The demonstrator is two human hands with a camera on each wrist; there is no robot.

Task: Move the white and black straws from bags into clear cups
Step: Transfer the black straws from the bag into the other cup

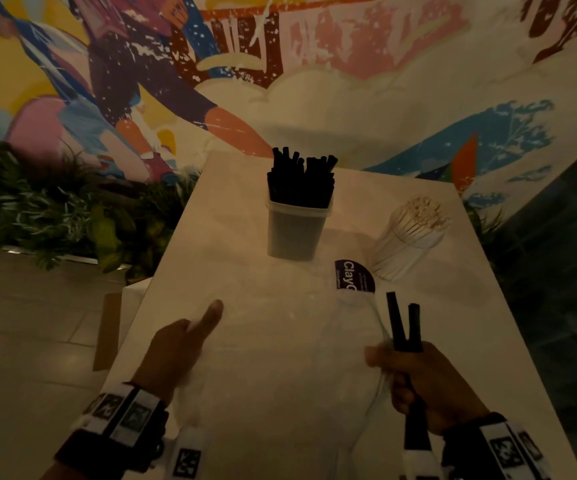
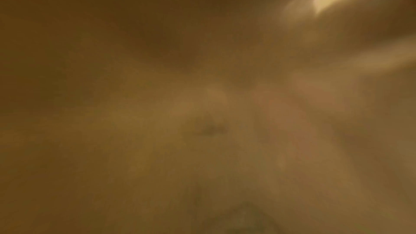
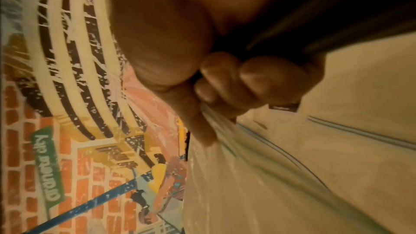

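Observation:
On the white table [image 1: 245, 237] stand a clear cup [image 1: 295, 233] packed with black straws [image 1: 300, 178] and, to its right, a clear cup [image 1: 406, 244] full of white straws [image 1: 423, 209]. Near me a clear bag [image 1: 280, 358] with a purple label [image 1: 354, 276] lies spread between my hands. My right hand [image 1: 401, 372] grips two black straws [image 1: 403, 327] upright in its fist. The right wrist view shows its fingers [image 3: 247, 81] also pinching the bag [image 3: 270, 175]. My left hand [image 1: 183, 344] holds the bag's left edge, thumb stretched forward. The left wrist view is a brown blur.
A painted mural wall [image 1: 349, 81] rises behind the table. Green plants [image 1: 55, 209] line the floor at the left, and a brown cardboard piece [image 1: 107, 330] leans beside the table's left edge. Dark floor lies to the right.

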